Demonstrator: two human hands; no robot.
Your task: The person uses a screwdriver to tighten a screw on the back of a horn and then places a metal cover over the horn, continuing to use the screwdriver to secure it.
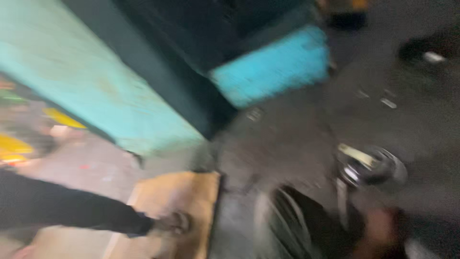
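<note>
Everything here is smeared by motion. Nearest me, at the lower right, my right hand [381,228] is a reddish blur; I cannot tell how open it is or whether it grips anything. My left hand is out of view. Just above it on the dark floor [287,139] lies a round, shiny metal part [371,167], dark in the middle with a pale strip across. Farther off stands a turquoise machine body [96,81].
</note>
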